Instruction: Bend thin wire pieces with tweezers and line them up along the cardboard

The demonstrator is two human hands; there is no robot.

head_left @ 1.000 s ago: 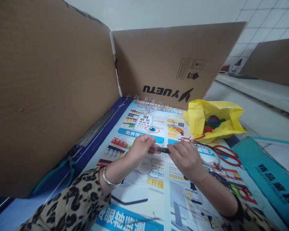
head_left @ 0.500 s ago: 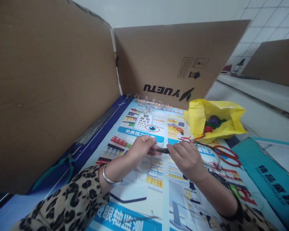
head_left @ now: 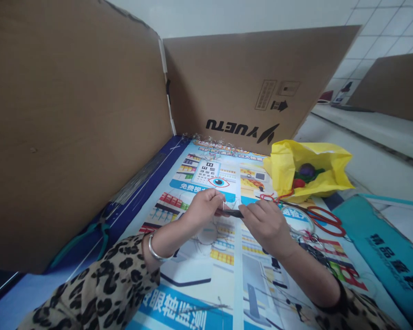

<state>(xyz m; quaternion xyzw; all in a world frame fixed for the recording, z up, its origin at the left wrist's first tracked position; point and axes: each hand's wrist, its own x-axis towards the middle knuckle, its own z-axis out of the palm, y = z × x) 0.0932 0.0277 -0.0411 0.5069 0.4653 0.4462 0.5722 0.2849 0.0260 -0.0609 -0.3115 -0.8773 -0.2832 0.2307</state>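
Over the middle of the printed sheet, my left hand (head_left: 204,208) and my right hand (head_left: 266,227) face each other with a short gap between them. A slim dark strip-like piece (head_left: 234,213) spans that gap; its exact kind does not show. My right hand is closed round its right end. The fingers of my left hand are pinched at its left end, and a thin pale line, like a wire or thread, rises beside the fingertips. Both ends of the dark piece are hidden by fingers. A silver bangle (head_left: 158,252) circles my left wrist.
Cardboard panels (head_left: 227,82) stand behind and at left. A yellow bag (head_left: 282,169) holding balls of yarn, red-handled scissors (head_left: 326,220) and a teal box (head_left: 382,247) lie at right. Teal-handled pliers (head_left: 105,233) and a bundle of wires (head_left: 131,183) lie at left; loose wires (head_left: 199,316) lie in front.
Both hands stay nearly in place, still on the dark piece. A thin pale line now shows at my left fingertips. The whole view has shifted very slightly.
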